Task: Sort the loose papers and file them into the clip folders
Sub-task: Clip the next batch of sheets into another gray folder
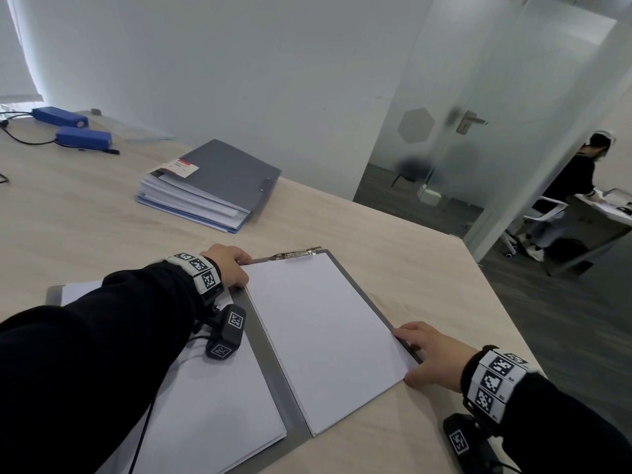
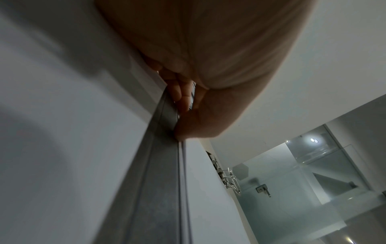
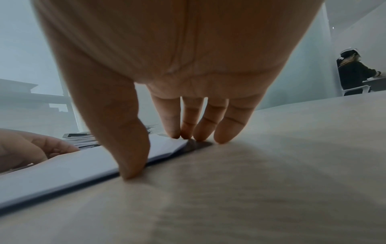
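Desk (image 1: 85, 213): light wood, carrying open grey clip folder (image 1: 273, 367) with paper stack (image 1: 325, 336).
Head: left hand (image 1: 229, 268) curled at stack's far corner.
Left wrist: fingers (image 2: 177, 92) seemingly gripping the stack's edge.
Right wrist: right hand (image 3: 188, 82) spread, fingertips (image 3: 133, 171) touching the stack's edge.

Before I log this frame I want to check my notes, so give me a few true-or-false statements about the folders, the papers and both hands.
1. The grey folder near the person lies open on the table. True.
2. The right hand lifts a sheet high above the desk. False: its fingertips rest at the outer edge of the right paper stack, low on the table.
3. The left hand is at the stack's top-left corner, near the metal clip. True.
4. The pile of folders farther back sits on a chair. False: it lies on the table.
5. Two blue devices lie at the far left. True.
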`<state>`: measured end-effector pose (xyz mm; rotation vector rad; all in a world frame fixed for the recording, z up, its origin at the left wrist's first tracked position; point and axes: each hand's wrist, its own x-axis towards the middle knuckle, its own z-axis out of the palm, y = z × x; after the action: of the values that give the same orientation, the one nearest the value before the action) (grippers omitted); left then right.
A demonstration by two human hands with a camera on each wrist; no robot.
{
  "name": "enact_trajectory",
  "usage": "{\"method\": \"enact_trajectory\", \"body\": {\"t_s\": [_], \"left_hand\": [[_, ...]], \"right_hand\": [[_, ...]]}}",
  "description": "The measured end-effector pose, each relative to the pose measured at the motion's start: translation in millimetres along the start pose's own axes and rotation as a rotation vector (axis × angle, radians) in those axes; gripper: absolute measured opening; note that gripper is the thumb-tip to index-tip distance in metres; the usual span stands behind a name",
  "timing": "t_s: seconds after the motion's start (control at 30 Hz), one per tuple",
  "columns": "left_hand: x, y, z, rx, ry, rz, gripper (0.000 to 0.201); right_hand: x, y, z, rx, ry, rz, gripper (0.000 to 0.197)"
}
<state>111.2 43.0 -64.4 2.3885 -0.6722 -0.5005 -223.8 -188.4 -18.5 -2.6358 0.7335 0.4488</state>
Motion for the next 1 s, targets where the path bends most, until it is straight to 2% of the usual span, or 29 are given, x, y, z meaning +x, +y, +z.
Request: {"method": "enact_trajectory", "body": {"t_s": [0.2, 0.43, 0.77, 0.9, 1.0], "left_hand": [[0, 0, 0, 0.007, -0.004, 0.002, 0.050], [0, 0, 1, 0.012, 0.008, -0.014, 0.049], [-3, 3, 0, -0.006, -0.002, -0.025, 0.050], [-6, 7, 1, -0.004, -0.017, -0.037, 0.041], [-4, 6, 1, 0.010, -0.030, -0.058, 0.041]], "right_hand": [[0, 2, 2, 0.016, 0.012, 0.001, 0.083], [3, 5, 8, -0.004, 0.004, 0.005, 0.105], [2, 2, 10, -0.039, 0.011, 0.007, 0.105], [2, 1, 8, -0.049, -0.001, 0.018, 0.105], [-2, -7, -3, 0.019, -0.053, -0.001, 0.092]]}}
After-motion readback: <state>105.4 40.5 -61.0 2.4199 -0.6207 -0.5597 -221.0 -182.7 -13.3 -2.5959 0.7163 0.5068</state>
